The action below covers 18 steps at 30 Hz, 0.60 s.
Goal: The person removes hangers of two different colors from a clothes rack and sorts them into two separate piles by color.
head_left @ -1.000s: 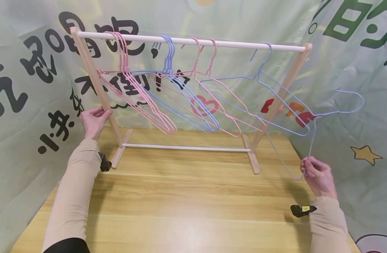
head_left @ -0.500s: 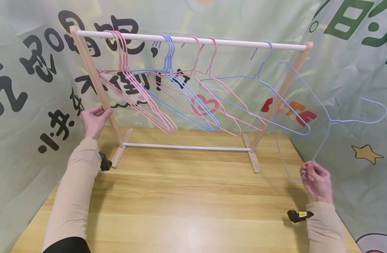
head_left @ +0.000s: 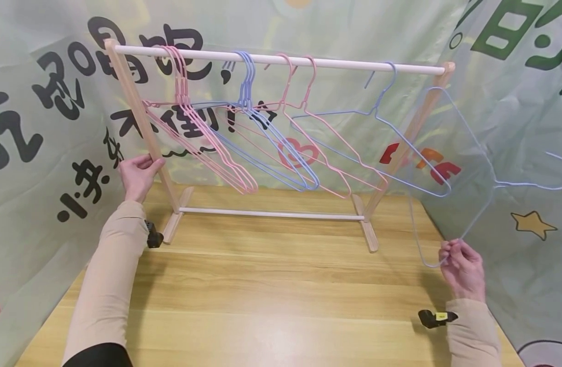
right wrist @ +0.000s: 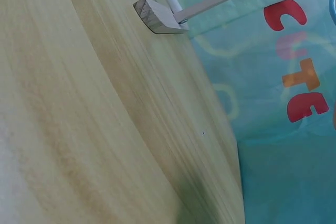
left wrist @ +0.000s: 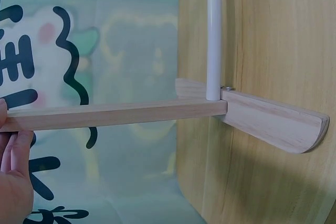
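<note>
My left hand (head_left: pixel 139 176) grips the left post (head_left: pixel 133 99) of a small wooden clothes rack, low down. In the left wrist view, thumb and fingers stand on either side of that post (left wrist: pixel 115 116). Off the rack at the right, my right hand (head_left: pixel 463 267) pinches a pale blue wire clothes hanger (head_left: pixel 519 184) near a lower corner; its hook points right. The right wrist view shows neither this hand nor its grip. From the white top rail (head_left: pixel 350 63) hang pink hangers (head_left: pixel 182 81), blue hangers (head_left: pixel 246 81), two pink hangers (head_left: pixel 308 84) and one blue hanger (head_left: pixel 411 145).
The rack stands on a wooden table (head_left: pixel 272 285), its right foot (head_left: pixel 365 229) near the back edge. A white lower rail (head_left: pixel 272 214) joins the feet. Printed cloth (head_left: pixel 529 193) encloses the table at the back and sides.
The held blue hanger has moved right, away from the rack, and its hook has swung right and down. My right hand has dropped slightly. My left hand stays on the post.
</note>
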### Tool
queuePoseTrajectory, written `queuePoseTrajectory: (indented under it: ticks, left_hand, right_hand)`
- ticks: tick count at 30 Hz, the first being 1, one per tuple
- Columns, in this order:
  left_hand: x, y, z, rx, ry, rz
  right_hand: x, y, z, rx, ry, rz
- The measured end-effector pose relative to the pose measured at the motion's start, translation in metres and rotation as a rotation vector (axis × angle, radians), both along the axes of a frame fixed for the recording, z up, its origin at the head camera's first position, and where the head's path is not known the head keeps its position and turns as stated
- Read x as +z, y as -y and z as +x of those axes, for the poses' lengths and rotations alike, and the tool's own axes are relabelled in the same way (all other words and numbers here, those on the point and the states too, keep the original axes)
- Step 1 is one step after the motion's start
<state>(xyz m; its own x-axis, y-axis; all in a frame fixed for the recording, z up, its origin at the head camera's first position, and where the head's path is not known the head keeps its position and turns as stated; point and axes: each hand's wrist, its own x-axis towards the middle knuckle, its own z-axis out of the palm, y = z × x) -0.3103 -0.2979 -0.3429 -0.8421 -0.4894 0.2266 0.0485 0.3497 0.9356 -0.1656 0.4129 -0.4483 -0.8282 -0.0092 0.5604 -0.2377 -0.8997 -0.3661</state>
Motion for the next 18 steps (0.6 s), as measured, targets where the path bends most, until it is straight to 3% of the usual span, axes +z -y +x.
queuePoseTrajectory:
  ticks: [15,18]
  left_hand:
    - [0.002,-0.002,0.002,0.001,0.006,0.006]
    - [0.001,-0.001,0.001,0.002,0.008,0.012]
  right_hand:
    - [-0.006,-0.007,0.011,-0.082,0.087,-0.054]
    - [-0.006,-0.008,0.012,-0.144,0.126,-0.027]
